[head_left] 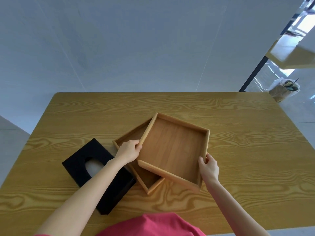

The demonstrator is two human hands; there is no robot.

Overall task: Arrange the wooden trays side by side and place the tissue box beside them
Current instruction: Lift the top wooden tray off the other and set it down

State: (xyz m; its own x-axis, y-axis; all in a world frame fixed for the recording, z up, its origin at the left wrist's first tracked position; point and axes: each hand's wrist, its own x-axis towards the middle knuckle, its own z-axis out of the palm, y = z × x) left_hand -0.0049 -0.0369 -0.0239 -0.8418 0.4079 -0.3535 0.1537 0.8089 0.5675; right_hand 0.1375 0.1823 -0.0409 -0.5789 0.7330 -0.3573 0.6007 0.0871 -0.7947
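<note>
Two square wooden trays overlap at the middle of the table. The upper tray (172,147) is turned askew over the lower tray (131,135), which shows at the back left and at its front corner. My left hand (128,151) grips the upper tray's left corner. My right hand (208,167) grips its right corner. A black tissue box (77,163) with a white tissue in its oval slot lies left of the trays, partly under my left forearm.
The wooden table (238,150) reaches a white wall at the back. Its right edge borders a glossy floor with a bagged bin (283,89) beyond the far right corner. A pink shirt fills the bottom centre.
</note>
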